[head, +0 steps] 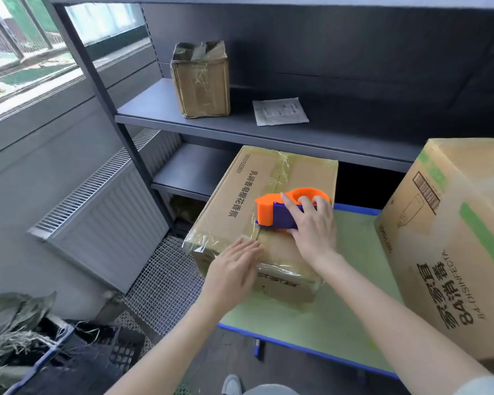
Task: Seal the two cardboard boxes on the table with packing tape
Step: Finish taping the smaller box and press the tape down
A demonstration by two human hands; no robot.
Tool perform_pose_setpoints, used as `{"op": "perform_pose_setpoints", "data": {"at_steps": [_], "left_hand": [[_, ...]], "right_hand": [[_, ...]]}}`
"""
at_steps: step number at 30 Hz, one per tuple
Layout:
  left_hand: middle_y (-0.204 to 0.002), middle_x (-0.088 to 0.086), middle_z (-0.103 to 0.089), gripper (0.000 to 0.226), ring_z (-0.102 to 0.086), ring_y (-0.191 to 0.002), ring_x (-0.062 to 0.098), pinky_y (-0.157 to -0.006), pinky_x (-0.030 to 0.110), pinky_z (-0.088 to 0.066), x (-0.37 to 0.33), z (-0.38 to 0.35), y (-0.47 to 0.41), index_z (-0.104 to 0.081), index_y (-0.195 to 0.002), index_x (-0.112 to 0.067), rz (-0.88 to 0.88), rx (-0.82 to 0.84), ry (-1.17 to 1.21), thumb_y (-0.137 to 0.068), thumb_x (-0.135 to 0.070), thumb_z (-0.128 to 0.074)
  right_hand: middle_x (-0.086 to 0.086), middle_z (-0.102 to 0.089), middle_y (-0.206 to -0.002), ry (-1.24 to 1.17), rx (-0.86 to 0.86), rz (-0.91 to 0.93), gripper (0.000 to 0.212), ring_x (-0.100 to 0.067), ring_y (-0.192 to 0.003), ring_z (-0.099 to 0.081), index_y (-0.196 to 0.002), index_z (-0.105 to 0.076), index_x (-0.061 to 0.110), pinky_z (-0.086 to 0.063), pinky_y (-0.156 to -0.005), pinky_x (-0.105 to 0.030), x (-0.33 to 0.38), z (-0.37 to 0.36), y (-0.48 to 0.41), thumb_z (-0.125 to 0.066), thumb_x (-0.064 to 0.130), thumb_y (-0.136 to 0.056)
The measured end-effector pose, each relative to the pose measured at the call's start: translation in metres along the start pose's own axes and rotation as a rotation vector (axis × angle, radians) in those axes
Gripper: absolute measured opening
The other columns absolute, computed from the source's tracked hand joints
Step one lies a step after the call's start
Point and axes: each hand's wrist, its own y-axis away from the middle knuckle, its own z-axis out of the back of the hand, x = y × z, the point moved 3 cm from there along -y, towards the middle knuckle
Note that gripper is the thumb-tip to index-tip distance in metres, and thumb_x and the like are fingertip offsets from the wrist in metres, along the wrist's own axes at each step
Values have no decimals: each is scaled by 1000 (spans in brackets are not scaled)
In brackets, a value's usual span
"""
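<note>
Cardboard of the flat brown box (305,178) looks smooth, with glossy, wrinkled clear tape (208,238) over its near left corner and along the middle seam. This box lies on the left part of the pale green table (354,258), which has a blue rim. The right hand (311,226) grips the orange and purple plastic tape dispenser (271,213), fingers curled through its round handle; the dispenser stands on the box top. The left hand (234,269) lies flat with straight fingers, pressing the box's near edge. A taller printed cardboard box (445,252) stands on the table's right side. Behind, a grey metal shelf (211,121) carries a small taped carton (203,86) and a paper sheet (280,111).
</note>
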Motion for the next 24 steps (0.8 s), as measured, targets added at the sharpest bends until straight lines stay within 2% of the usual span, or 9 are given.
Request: {"op": "perform_pose_setpoints", "data": {"at_steps": [3,5,9,11,13,15,17,21,24], "left_hand": [[-115,8,-67,27,-59,-114,24,-105,41,-37,54,29,4,-70,-107,-4,179,-19,-72,-82,2,-65],[-117,8,-66,25,-55,-119,24,-102,40,-42,82,41,9,-68,-112,-7,298,-13,-82,-88,-7,-61],[-107,8,-62,41,-50,-110,26,-75,39,-50,118,48,21,-57,-126,-11,516,81,-246,-94,-36,-52],[-102,4,-57,43,-50,-103,22,-73,35,-48,131,46,26,-60,-112,-11,572,168,-271,-92,-47,-48],[-92,-2,-55,42,-52,-88,16,-68,29,-44,140,44,29,-57,-90,-16,624,269,-207,-90,-55,-41],[-85,-3,-56,40,-53,-78,15,-64,30,-44,146,43,29,-55,-84,-15,641,313,-65,-91,-52,-42],[-80,-2,-57,32,-53,-74,14,-65,29,-43,146,44,30,-57,-84,-13,613,268,89,-94,-42,-47],[-70,2,-58,28,-52,-66,19,-61,30,-41,143,47,28,-56,-76,-6,552,197,177,-94,-27,-54],[-69,7,-62,30,-55,-65,23,-64,36,-46,145,48,26,-58,-75,-1,486,192,150,-93,-24,-56]], "right_hand": [[-6,-44,-138,23,-44,-24,71,-37,-130,-31,-146,-19,34,-5,-115,-45,8,-3,2,-58,13,-91],[-10,-34,-148,25,-97,-12,77,-43,-137,-22,-146,-25,30,2,-114,-49,17,0,6,-66,10,-84],[-16,-45,-140,-134,-232,340,71,-44,-129,-39,-132,-53,11,-26,-106,-57,60,2,16,-75,-4,-66],[-14,-41,-144,-291,-40,521,69,-37,-133,-36,-134,-50,12,-34,-106,-53,86,-9,17,-67,-12,-71],[-4,-27,-152,-374,248,567,58,-24,-142,-22,-143,-36,20,-27,-113,-42,107,-26,15,-52,0,-91],[3,-20,-155,-361,335,554,48,-16,-144,-14,-147,-25,23,-19,-115,-34,121,-39,9,-38,22,-101],[4,-17,-156,-345,349,540,50,-15,-144,-11,-149,-20,23,-15,-114,-30,135,-45,1,-32,31,-101],[-1,-15,-156,-319,354,584,50,-19,-145,-7,-148,-19,17,0,-114,-24,160,-48,-12,-33,29,-101],[-1,-16,-156,-316,327,575,49,-20,-144,-10,-148,-23,17,2,-114,-23,165,-50,-14,-35,27,-101]]}}
